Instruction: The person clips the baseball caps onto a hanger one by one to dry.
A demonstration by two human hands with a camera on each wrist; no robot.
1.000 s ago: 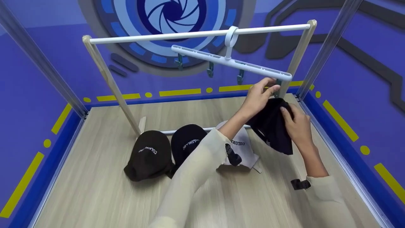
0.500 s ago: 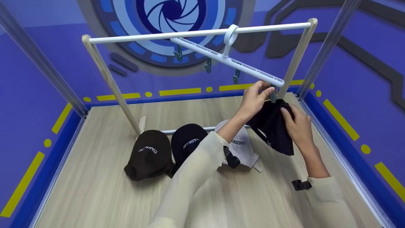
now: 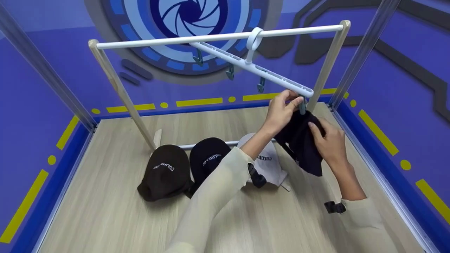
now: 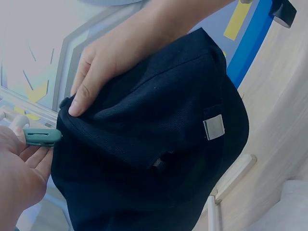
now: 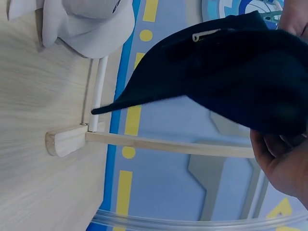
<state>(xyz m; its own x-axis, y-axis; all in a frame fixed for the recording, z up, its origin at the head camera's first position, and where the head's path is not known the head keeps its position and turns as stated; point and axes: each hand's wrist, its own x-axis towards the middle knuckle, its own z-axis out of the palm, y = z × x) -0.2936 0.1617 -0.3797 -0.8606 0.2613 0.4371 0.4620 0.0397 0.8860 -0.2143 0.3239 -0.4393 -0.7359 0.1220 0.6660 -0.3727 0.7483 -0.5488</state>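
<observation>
In the head view, a dark baseball cap (image 3: 303, 149) hangs crown up between both hands at the right. My right hand (image 3: 329, 142) grips it by the crown, thumb on the near side. My left hand (image 3: 280, 109) pinches a green clip (image 4: 44, 137) at the right end of a white hanger (image 3: 277, 78). In the left wrist view the clip's tip meets the cap's upper edge. The right wrist view shows the brim (image 5: 139, 96) pointing away from my right hand. Several clips hang along the hanger, which hooks over a white rod (image 3: 168, 41) and tilts down to the right.
A brown cap (image 3: 165, 175), a black cap (image 3: 207, 154) and a light grey cap (image 3: 269, 161) lie in a row on the wooden table (image 3: 105, 211). Wooden posts (image 3: 119, 91) carry the rod. Blue patterned walls (image 3: 404, 105) enclose the back and sides.
The hanger's right end has swung lower and a little left, with my left hand following on the clip. The cap has dropped slightly in my right hand. The caps on the table stayed put.
</observation>
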